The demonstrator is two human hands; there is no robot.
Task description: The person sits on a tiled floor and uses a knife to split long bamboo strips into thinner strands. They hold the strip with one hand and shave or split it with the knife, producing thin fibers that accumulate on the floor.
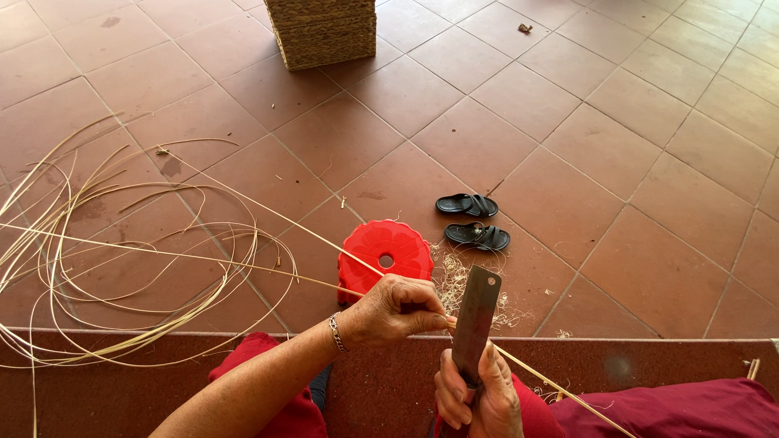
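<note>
My left hand [393, 309] pinches a long thin cane strip [268, 212] just left of a flat steel blade [477, 316]. My right hand [479, 397] grips the blade's lower end and holds it upright. The strip passes under the blade's edge and runs on down to the lower right. A metal bracelet [334, 332] sits on my left wrist. Pale shavings [454, 280] lie on the floor beyond the blade.
A tangle of cane strips [97, 243] spreads over the tiles at left. A red round plastic stool [385, 256] stands just ahead. Black sandals [472, 221] lie to its right. A woven basket stack [323, 31] stands at the far top.
</note>
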